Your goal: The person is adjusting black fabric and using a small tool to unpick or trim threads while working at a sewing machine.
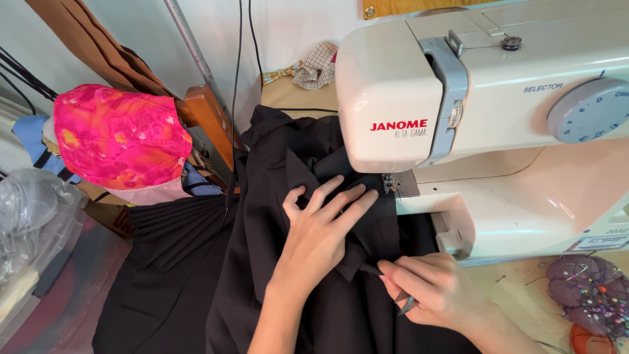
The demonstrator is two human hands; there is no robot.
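A black garment [262, 262] lies across the table and runs under the needle area [392, 183] of a white sewing machine [498, 124]. My left hand [321, 229] rests flat on the black cloth just left of the presser foot, fingers spread and pointing toward the machine. My right hand [436, 288] sits at the front of the machine bed, pinching a fold of the black cloth; a small grey metal tool [407, 303] pokes out beneath its fingers.
A bright pink and orange patterned cloth [118, 141] sits on a pile at the left. A clear plastic bin [33, 242] stands at the far left. A purple pincushion [590, 292] full of pins lies at the right on the wooden table. Checked fabric scraps [314, 65] lie behind the machine.
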